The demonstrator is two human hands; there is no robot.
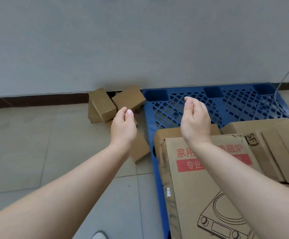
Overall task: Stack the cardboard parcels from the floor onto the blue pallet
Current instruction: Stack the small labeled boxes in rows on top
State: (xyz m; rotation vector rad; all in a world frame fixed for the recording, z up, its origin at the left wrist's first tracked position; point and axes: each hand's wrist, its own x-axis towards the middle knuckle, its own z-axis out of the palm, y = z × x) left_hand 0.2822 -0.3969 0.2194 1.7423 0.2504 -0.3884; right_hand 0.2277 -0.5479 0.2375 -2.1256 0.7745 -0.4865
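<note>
A blue plastic pallet [188, 107] lies on the floor against the wall. On it sit a large printed cardboard parcel [200, 190], a flatter parcel [274, 145] to its right and a small one [169, 133] behind it. On the floor to the left, two small parcels [102, 104] [129, 99] lean by the wall, and another [140, 149] lies beside the pallet's edge. My left hand [123, 125] and my right hand [194, 118] are raised, palms facing each other, fingers loosely curved, holding nothing.
A grey wall [140, 40] with a dark skirting board [37, 99] runs behind. A grey cable [281, 87] hangs down onto the pallet's far right corner. Tiled floor [37, 152] spreads to the left. A shoe tip [99, 235] shows at the bottom.
</note>
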